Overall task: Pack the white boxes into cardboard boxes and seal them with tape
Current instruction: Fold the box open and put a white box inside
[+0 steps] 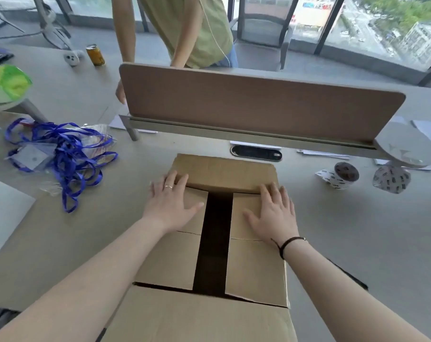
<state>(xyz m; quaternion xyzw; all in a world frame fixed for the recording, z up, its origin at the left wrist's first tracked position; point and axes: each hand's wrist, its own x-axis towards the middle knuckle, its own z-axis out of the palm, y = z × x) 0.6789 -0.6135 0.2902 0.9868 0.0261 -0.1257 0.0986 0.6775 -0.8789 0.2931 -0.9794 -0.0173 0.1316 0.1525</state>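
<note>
A brown cardboard box (pixel 170 257) stands on the grey table right in front of me. Its two side flaps are folded in, leaving a dark gap down the middle. The far flap (pixel 224 172) leans in over them, and the near flap (pixel 197 319) still sticks out toward me. My left hand (pixel 171 203) lies flat on the left side flap, fingers reaching the far flap's edge. My right hand (pixel 275 213) presses flat on the right side flap. Two rolls of printed tape (pixel 344 175) (pixel 391 180) sit on the table to the right. No white boxes are visible.
A brown desk divider (pixel 259 102) crosses the table behind the box. A tangle of blue lanyards (pixel 61 149) lies at left. A yellow can (pixel 95 55) stands far left. A person in a green shirt (pixel 192 28) stands behind the divider.
</note>
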